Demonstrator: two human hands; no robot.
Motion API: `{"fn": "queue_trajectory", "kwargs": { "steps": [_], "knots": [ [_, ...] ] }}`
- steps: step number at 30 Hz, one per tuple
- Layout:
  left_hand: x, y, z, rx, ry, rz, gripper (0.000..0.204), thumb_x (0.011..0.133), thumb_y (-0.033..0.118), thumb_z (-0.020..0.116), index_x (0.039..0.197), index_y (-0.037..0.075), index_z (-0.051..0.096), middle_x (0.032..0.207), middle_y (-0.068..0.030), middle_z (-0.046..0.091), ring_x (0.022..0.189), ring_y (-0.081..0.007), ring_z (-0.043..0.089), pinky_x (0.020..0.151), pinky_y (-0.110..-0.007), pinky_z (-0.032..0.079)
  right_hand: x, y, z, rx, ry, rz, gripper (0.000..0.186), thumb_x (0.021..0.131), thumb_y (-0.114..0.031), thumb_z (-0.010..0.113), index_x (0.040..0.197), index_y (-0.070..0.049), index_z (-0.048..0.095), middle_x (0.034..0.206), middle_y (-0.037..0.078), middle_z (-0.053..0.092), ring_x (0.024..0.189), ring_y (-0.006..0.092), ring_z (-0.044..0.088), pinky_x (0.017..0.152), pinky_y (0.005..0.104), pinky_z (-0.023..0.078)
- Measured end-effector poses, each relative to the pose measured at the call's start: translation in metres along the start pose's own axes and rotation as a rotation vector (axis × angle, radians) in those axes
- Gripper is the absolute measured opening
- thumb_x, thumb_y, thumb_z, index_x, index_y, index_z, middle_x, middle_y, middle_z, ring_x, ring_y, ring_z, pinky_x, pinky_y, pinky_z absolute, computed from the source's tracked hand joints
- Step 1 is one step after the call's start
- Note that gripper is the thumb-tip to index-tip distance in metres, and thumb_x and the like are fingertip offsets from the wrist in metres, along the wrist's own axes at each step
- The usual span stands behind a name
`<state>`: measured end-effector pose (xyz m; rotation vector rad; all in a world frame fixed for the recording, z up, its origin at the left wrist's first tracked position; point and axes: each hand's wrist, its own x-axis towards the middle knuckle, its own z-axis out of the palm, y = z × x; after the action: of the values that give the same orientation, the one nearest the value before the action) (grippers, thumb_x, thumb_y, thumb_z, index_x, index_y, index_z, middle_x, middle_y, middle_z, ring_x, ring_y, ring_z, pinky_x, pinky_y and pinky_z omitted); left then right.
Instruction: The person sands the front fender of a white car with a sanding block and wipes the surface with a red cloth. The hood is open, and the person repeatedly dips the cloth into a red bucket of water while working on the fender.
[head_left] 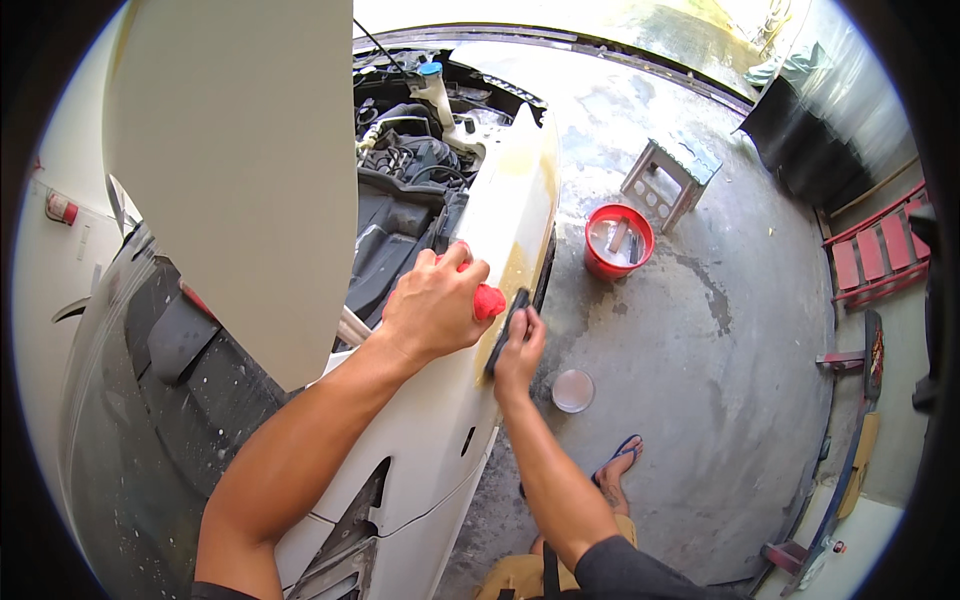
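A white car fender (497,205) with tan patches runs along the side of an open engine bay (405,165). My left hand (435,305) is closed on a bunched red cloth or sponge (488,302) on the fender's upper surface. Just right of it, my right hand (522,345) grips a dark, narrow block (494,356) against the fender's tan-patched outer side. Part of the cloth is hidden under my fingers, and the block is slightly blurred.
The raised hood (225,170) fills the upper left. On the floor (740,400) stand a red bucket (596,261) of cloudy water, a clear round container (573,391) and a step stool (665,170). Red metal racks (875,250) and a long bumper-like piece (862,460) line the right wall.
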<state>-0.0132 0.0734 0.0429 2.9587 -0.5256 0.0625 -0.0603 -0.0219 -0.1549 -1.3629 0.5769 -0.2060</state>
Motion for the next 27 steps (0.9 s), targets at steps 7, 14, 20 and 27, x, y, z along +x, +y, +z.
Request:
{"fn": "queue_trajectory", "kwargs": {
  "steps": [7,14,20,27],
  "knots": [
    [0.005,-0.004,-0.001,-0.105,-0.032,-0.03,0.042,0.079,0.031,0.085,0.112,0.007,0.072,0.118,-0.0157,0.07,0.098,-0.0383,0.07,0.089,-0.047,0.058,-0.002,-0.005,-0.007,-0.046,-0.085,-0.007,0.061,0.108,-0.046,0.06,0.144,0.004,0.055,0.138,0.026,0.053,0.13,0.0361,0.052,0.114,0.0462,0.039],
    [0.009,-0.004,0.0,-0.093,-0.065,-0.027,0.039,0.079,0.028,0.085,0.109,0.008,0.073,0.114,-0.0136,0.071,0.094,-0.0361,0.069,0.089,-0.045,0.057,-0.02,-0.008,-0.015,-0.194,-0.157,-0.074,0.057,0.108,-0.043,0.062,0.141,0.003,0.057,0.133,0.024,0.056,0.127,0.0351,0.055,0.111,0.044,0.041],
    [0.013,-0.006,0.002,-0.09,-0.009,0.034,0.037,0.077,0.026,0.085,0.105,0.006,0.071,0.108,-0.0144,0.069,0.088,-0.0373,0.068,0.082,-0.045,0.058,0.001,-0.013,-0.006,-0.194,-0.093,-0.1,0.058,0.106,-0.042,0.066,0.142,0.002,0.059,0.133,0.022,0.056,0.127,0.0348,0.055,0.113,0.0447,0.042],
    [0.014,-0.003,0.0,-0.088,-0.073,-0.005,0.041,0.071,0.02,0.087,0.106,0.007,0.071,0.111,-0.0114,0.07,0.094,-0.0361,0.068,0.086,-0.046,0.056,0.032,-0.004,-0.006,-0.09,-0.071,-0.133,0.058,0.101,-0.04,0.074,0.14,0.001,0.062,0.128,0.021,0.058,0.123,0.0335,0.057,0.109,0.0429,0.044]
  ]
}}
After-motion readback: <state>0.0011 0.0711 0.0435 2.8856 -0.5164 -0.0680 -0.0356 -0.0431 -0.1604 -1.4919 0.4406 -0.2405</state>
